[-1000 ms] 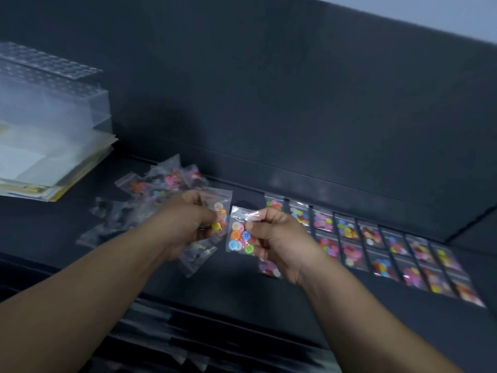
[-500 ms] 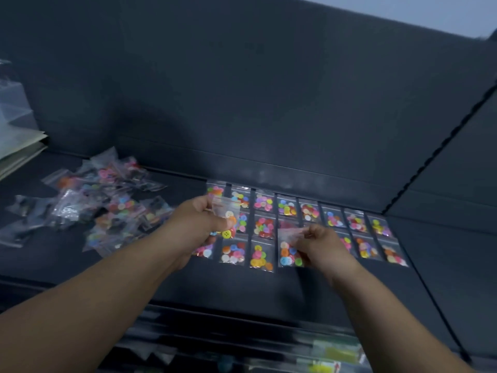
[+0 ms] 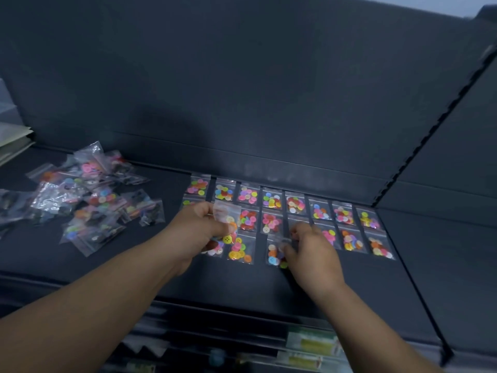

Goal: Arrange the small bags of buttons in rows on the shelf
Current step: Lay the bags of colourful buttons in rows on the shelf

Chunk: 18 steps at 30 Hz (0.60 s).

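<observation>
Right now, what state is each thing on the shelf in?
Left hand, grips the left bag above the rows.
Left bag, held up, off the shelf.
Right hand, pinches the right bag at its top.
Right bag, lying in the front row.
Rows, bags flat, side by side; front row part filled.
Pile, loose, jumbled, at left.

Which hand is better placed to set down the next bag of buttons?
The left hand: it grips a spare bag just above the front row, while the right hand pinches a front-row bag lying on the shelf.
</observation>
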Each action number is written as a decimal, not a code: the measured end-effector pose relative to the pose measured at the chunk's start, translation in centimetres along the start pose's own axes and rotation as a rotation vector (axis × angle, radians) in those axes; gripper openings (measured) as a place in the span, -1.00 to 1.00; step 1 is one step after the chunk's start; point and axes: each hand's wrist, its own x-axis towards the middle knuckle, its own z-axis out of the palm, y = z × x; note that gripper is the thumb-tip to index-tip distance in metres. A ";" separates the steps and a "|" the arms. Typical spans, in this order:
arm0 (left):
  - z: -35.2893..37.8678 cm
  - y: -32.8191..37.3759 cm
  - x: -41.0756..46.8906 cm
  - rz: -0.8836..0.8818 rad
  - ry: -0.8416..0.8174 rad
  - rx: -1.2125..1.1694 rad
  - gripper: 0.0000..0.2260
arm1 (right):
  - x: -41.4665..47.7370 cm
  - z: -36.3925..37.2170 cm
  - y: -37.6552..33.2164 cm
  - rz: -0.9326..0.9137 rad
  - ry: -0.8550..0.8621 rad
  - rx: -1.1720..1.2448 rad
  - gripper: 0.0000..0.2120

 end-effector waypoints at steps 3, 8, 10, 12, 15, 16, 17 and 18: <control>0.6 0.0 -0.2 -0.015 -0.014 -0.023 -0.85 | -0.5 0.3 0.1 -0.079 -0.065 0.045 -0.85; 1.3 0.2 -0.5 -0.074 -0.015 -0.116 -0.88 | -1.0 1.4 0.1 -0.172 -0.107 0.080 -0.89; 1.4 0.3 -0.6 -0.097 -0.031 -0.157 -0.86 | -0.8 1.6 -0.1 -0.197 -0.117 0.085 -0.88; 1.6 0.4 -0.8 -0.097 -0.051 -0.154 -0.83 | -0.7 1.7 -0.2 -0.206 -0.127 0.079 -0.87; 1.9 0.4 -1.0 -0.063 -0.067 -0.088 -0.81 | -0.7 1.4 -0.3 -0.181 -0.106 0.136 -0.90; 2.0 0.4 -1.1 -0.044 -0.075 -0.054 -0.80 | -0.8 1.0 -0.5 -0.144 -0.086 0.222 -0.90; 2.3 0.4 -1.1 -0.023 -0.081 -0.017 -0.78 | -0.8 0.5 -0.9 -0.088 -0.082 0.369 -0.86; 2.5 0.5 -1.2 0.000 -0.089 0.026 -0.76 | -0.8 -0.2 -1.4 -0.024 -0.100 0.563 -0.83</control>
